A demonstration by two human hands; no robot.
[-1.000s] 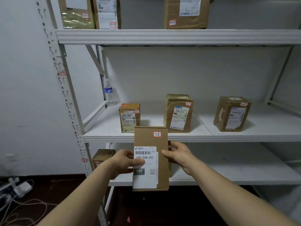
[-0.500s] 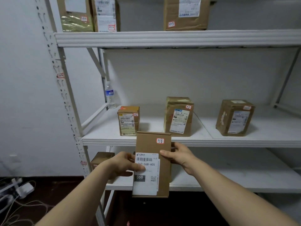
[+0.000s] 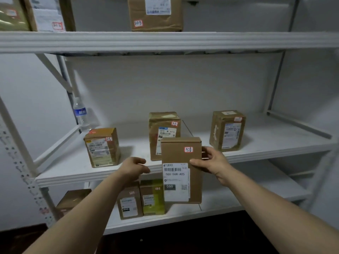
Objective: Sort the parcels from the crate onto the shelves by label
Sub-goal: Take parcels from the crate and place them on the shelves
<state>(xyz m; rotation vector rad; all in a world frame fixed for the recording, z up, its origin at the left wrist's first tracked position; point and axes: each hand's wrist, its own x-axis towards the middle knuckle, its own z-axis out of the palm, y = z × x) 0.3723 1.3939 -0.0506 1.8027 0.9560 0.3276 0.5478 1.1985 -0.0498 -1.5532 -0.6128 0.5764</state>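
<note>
A flat brown cardboard parcel (image 3: 194, 182) with a white shipping label and a small red-edged sticker reading 3-2-5 hangs upright in front of the middle shelf (image 3: 91, 176). My right hand (image 3: 211, 163) grips its right edge, thumb across the front. My left hand (image 3: 134, 167) is off the parcel, a little to its left, with loosely curled fingers holding nothing. On the middle shelf stand three taped parcels: a left one (image 3: 101, 147), a centre one (image 3: 163, 125) partly behind the held parcel, and a right one (image 3: 227, 131).
A water bottle (image 3: 81, 114) stands at the shelf's back left corner. The top shelf (image 3: 165, 41) carries several parcels. The bottom shelf (image 3: 229, 204) holds a few small boxes (image 3: 141, 200) at the left. A slanted white brace (image 3: 55, 72) crosses the left side.
My left hand has let go of the parcel and moved off to the left. The parcel has gone up and to the right in my right hand, closer to the middle shelf.
</note>
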